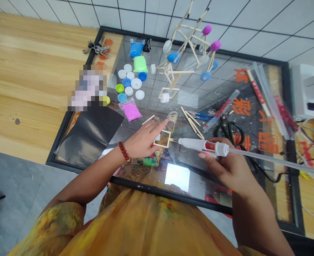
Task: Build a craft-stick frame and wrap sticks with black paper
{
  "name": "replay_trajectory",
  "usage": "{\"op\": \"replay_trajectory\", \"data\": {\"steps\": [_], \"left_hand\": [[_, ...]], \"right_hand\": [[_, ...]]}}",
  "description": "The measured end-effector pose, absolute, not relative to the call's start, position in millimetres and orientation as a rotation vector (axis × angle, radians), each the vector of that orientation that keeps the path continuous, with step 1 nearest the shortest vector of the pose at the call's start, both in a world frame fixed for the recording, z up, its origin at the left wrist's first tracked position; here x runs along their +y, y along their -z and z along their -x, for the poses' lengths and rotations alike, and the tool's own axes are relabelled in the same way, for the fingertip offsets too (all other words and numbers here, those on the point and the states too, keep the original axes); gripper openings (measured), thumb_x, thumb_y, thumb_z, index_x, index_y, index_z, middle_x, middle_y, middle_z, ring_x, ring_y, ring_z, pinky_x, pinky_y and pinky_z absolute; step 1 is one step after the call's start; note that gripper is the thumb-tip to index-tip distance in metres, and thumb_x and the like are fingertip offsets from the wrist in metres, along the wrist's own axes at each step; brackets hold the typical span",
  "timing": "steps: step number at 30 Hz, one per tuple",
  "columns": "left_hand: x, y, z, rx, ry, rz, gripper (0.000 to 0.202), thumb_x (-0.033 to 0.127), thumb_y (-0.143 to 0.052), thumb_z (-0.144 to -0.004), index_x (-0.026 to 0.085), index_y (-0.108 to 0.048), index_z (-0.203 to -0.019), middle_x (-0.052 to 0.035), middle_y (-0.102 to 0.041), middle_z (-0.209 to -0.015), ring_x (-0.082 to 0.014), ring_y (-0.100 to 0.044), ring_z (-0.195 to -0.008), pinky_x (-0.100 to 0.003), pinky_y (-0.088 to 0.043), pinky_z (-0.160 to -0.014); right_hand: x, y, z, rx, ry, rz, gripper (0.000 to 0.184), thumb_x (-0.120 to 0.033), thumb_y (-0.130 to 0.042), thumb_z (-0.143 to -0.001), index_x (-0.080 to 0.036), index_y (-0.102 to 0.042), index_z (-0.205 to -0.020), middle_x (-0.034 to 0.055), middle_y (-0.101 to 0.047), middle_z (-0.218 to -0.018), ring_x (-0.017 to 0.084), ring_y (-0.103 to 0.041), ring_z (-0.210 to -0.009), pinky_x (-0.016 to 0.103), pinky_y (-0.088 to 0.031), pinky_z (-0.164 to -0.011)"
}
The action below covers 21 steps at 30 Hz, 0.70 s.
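Note:
My right hand [230, 165] is wrapped round a white hot glue gun [191, 144] with a long clear glue stick [274, 161] in its back end. The nozzle points left, at or very close to the right side of a small frame of wooden sticks [169, 138]. My left hand [145, 140], with a red bead bracelet [124, 152] at the wrist, holds that frame down on the glass; some fingertips are hidden. Just beyond it is a clear oval object [172, 121]. Loose wooden sticks [191, 122] lie to the right.
A tall stick structure [183, 49] with coloured caps stands at the back. Several bottle caps [129, 91] and bags of blue, green and pink clay [131, 111] lie left of it. Black pliers [226, 129], clear glue sticks [270, 97] and a cable [269, 177] occupy the right side.

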State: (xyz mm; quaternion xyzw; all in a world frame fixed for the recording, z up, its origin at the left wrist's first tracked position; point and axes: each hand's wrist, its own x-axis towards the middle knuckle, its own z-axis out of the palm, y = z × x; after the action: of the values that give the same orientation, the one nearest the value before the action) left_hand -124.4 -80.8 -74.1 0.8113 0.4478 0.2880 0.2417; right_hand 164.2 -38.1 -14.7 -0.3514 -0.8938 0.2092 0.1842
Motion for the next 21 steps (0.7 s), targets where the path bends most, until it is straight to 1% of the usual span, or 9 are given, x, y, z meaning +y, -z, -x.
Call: {"op": "replay_trajectory", "data": {"steps": [3, 9, 15, 21], "left_hand": [[-80.8, 74.1, 124.5, 1.228, -0.780, -2.230, 0.098, 0.032, -0.067, -0.087, 0.019, -0.001, -0.159, -0.0197, -0.055, -0.137, -0.0361, -0.050, -0.128, -0.062, -0.036, -0.113], [-80.8, 75.7, 124.9, 1.226, -0.776, -2.223, 0.098, 0.034, -0.067, -0.087, 0.020, -0.001, -0.159, -0.0196, -0.054, -0.138, -0.0360, -0.050, -0.129, -0.061, -0.036, -0.114], [-80.5, 77.5, 125.4, 1.219, -0.800, -2.224, 0.098, 0.037, -0.066, -0.088, 0.022, 0.000, -0.159, -0.0188, -0.054, -0.138, -0.0365, -0.051, -0.129, -0.062, -0.036, -0.112], [-80.7, 78.0, 125.6, 1.232, -0.798, -2.205, 0.096, 0.041, -0.064, -0.089, 0.024, -0.002, -0.159, -0.0179, -0.054, -0.140, -0.0364, -0.050, -0.130, -0.062, -0.035, -0.112]], "right_hand": [[-37.8, 15.1, -165.1, -2.523, -0.575, 0.990, 0.021, -0.034, -0.053, -0.097, -0.020, -0.058, -0.081, 0.0059, -0.060, -0.092, 0.017, -0.064, -0.077, 0.027, -0.051, -0.064], [-39.3, 15.9, -169.5, -2.521, -0.567, 1.015, 0.022, -0.036, -0.054, -0.096, -0.019, -0.058, -0.083, 0.0063, -0.061, -0.094, 0.017, -0.064, -0.075, 0.028, -0.052, -0.062], [-38.7, 15.7, -170.7, -2.514, -0.588, 1.045, 0.024, -0.038, -0.053, -0.096, -0.020, -0.059, -0.082, 0.0072, -0.062, -0.092, 0.018, -0.065, -0.074, 0.030, -0.052, -0.062], [-38.0, 15.7, -171.4, -2.505, -0.587, 1.048, 0.026, -0.040, -0.052, -0.096, -0.020, -0.059, -0.080, 0.0067, -0.061, -0.091, 0.018, -0.064, -0.073, 0.030, -0.052, -0.060]]}}
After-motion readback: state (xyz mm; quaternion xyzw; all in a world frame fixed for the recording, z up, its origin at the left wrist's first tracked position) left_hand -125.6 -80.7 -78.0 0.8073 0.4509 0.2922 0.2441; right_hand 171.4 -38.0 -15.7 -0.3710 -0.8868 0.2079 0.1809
